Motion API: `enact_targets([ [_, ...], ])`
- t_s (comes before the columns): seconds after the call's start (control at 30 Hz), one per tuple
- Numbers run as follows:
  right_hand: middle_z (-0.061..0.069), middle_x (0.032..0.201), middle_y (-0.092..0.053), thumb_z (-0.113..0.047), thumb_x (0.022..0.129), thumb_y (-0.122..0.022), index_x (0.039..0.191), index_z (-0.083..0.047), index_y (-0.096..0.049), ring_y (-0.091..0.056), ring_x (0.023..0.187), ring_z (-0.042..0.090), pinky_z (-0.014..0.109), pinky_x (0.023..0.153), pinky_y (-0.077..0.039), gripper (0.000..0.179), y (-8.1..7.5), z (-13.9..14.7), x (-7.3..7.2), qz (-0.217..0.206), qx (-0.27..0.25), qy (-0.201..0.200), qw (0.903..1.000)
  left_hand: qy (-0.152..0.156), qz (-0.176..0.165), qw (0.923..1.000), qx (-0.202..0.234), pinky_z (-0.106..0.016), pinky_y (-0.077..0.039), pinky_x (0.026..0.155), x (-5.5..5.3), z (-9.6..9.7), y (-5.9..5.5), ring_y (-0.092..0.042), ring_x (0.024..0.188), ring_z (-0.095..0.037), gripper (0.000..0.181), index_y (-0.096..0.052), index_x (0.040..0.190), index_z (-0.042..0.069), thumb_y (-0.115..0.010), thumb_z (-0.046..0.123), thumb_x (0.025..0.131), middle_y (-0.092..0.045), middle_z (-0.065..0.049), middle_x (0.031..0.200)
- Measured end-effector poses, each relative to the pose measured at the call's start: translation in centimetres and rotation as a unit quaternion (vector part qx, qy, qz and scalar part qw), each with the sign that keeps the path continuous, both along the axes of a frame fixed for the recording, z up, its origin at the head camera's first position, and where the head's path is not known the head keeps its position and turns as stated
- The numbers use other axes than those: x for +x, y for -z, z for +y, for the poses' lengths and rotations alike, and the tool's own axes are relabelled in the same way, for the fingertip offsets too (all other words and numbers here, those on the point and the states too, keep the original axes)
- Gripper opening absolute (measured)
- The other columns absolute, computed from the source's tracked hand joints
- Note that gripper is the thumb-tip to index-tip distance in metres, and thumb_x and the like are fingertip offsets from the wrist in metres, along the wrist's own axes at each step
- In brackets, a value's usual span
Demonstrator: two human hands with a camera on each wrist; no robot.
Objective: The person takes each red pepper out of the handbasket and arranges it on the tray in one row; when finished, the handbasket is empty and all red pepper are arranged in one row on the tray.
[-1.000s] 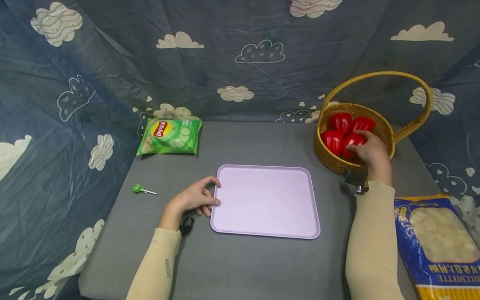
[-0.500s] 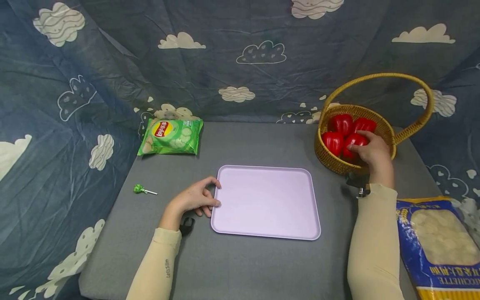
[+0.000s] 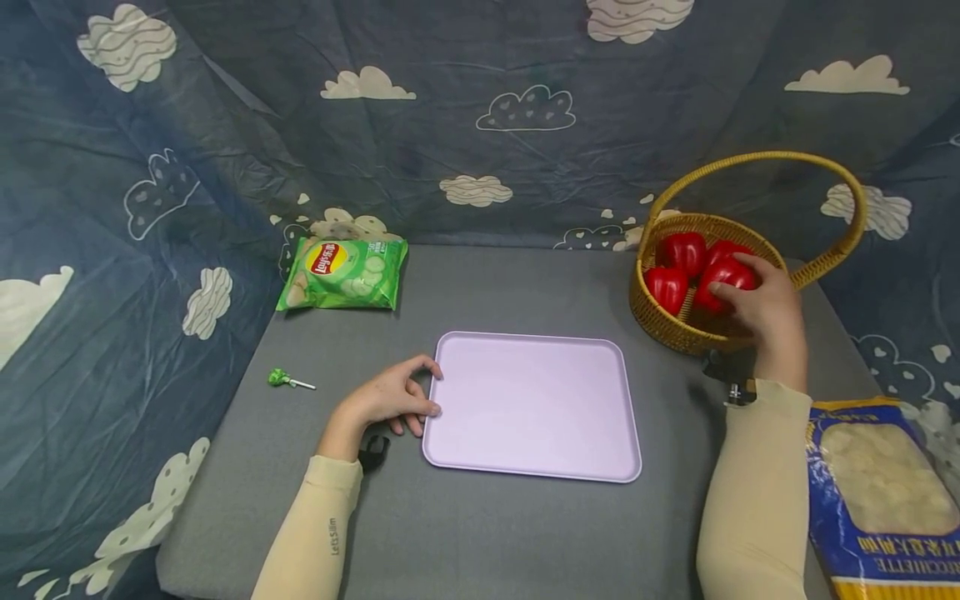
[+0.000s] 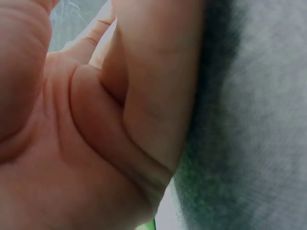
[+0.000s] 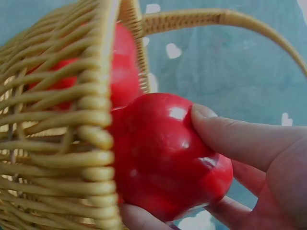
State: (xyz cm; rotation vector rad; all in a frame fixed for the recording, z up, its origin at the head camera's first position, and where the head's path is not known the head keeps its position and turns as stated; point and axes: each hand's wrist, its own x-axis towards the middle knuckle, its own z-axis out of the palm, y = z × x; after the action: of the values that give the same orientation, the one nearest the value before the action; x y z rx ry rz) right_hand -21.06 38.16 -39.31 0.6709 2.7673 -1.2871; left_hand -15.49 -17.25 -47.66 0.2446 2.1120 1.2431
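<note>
With thumb and fingers, my right hand (image 3: pixel 772 308) grips a glossy red bell pepper (image 3: pixel 722 283). The right wrist view shows this bell pepper (image 5: pixel 168 153) at the rim of the wicker basket (image 5: pixel 96 124), raised partly above it. Several other red peppers (image 3: pixel 666 287) lie inside the basket (image 3: pixel 675 335). My left hand (image 3: pixel 386 396) holds the left edge of a flat lilac tray (image 3: pixel 532 408), its thumb over the rim. In the left wrist view the palm and curled fingers of that hand (image 4: pixel 105 124) fill most of the picture.
A green bag of chips (image 3: pixel 345 275) lies at the back left of the grey table (image 3: pixel 510 542). Nearer stands out a green lollipop (image 3: pixel 279 377) with a white stick. A blue and yellow pasta bag (image 3: pixel 885 492) lies by my right forearm. The basket's tall handle (image 3: pixel 757 156) arches above it.
My right hand has raised the red pepper slightly and shifted it to the right, opening a gap in the basket beneath. The left hand and tray stay put.
</note>
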Motion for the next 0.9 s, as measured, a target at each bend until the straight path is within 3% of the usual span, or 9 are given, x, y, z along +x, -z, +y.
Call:
enact_targets([
  [0.1, 0.028, 0.172, -0.026, -0.037, 0.105, -0.063, 0.169, -0.020, -0.024, -0.041, 0.139, 0.049, 0.016, 0.065, -0.046, 0.077, -0.5, -0.4, 0.5, 0.020, -0.002, -0.002, 0.9998, -0.001, 0.000, 1.0000, 0.002, -0.026, -0.051, 0.045, 0.1, -0.1, 0.0, -0.074, 0.058, -0.017, 0.051, -0.052, 0.134, 0.020, -0.082, 0.017, 0.092, -0.074, -0.007, 0.075],
  [0.2, 0.026, 0.170, -0.031, -0.043, 0.103, -0.066, 0.169, -0.023, -0.026, -0.041, 0.139, 0.045, 0.010, 0.064, -0.046, 0.080, -1.0, -1.2, 1.0, 0.036, -0.015, -0.012, 0.9992, -0.003, 0.000, 1.0000, 0.003, -0.027, -0.051, 0.045, 0.2, -0.2, 0.1, -0.074, 0.057, -0.017, 0.051, -0.052, 0.133, 0.019, -0.082, 0.017, 0.092, -0.074, -0.007, 0.074],
  [0.33, 0.026, 0.168, -0.032, -0.052, 0.099, -0.068, 0.168, -0.033, -0.028, -0.040, 0.142, 0.045, 0.007, 0.067, -0.049, 0.082, -1.9, -2.4, 2.0, 0.045, -0.035, -0.030, 0.9979, -0.005, -0.003, 1.0000, 0.006, -0.027, -0.051, 0.046, 0.1, -0.1, 0.0, -0.074, 0.057, -0.017, 0.050, -0.052, 0.132, 0.019, -0.082, 0.017, 0.092, -0.074, -0.007, 0.074],
  [0.57, 0.022, 0.172, -0.027, -0.053, 0.097, -0.071, 0.165, -0.042, -0.031, -0.036, 0.146, 0.045, 0.006, 0.072, -0.050, 0.079, -3.5, -4.9, 3.4, 0.062, -0.069, -0.063, 0.9936, -0.006, -0.007, 0.9999, 0.009, -0.027, -0.052, 0.046, 0.2, 0.0, -0.1, -0.074, 0.057, -0.017, 0.050, -0.052, 0.132, 0.019, -0.082, 0.016, 0.092, -0.074, -0.007, 0.074],
  [0.73, 0.018, 0.172, -0.027, -0.050, 0.098, -0.072, 0.164, -0.048, -0.031, -0.032, 0.149, 0.045, 0.012, 0.078, -0.050, 0.077, -4.4, -7.2, 3.9, 0.068, -0.057, -0.098, 0.9913, -0.007, -0.018, 0.9996, 0.021, -0.028, -0.054, 0.046, 0.2, 0.0, 0.0, -0.073, 0.056, -0.018, 0.052, -0.050, 0.133, 0.017, -0.082, 0.012, 0.092, -0.074, -0.008, 0.073],
  [0.9, 0.014, 0.172, -0.031, -0.045, 0.098, -0.074, 0.163, -0.045, -0.035, -0.032, 0.152, 0.043, 0.038, 0.098, -0.055, 0.076, -5.0, -10.0, 3.9, 0.089, -0.063, -0.133, 0.9851, -0.003, -0.019, 0.9995, 0.026, -0.030, -0.054, 0.045, 0.0, 0.0, 0.1, -0.073, 0.056, -0.018, 0.053, -0.049, 0.133, 0.015, -0.082, 0.011, 0.092, -0.073, -0.009, 0.073],
])
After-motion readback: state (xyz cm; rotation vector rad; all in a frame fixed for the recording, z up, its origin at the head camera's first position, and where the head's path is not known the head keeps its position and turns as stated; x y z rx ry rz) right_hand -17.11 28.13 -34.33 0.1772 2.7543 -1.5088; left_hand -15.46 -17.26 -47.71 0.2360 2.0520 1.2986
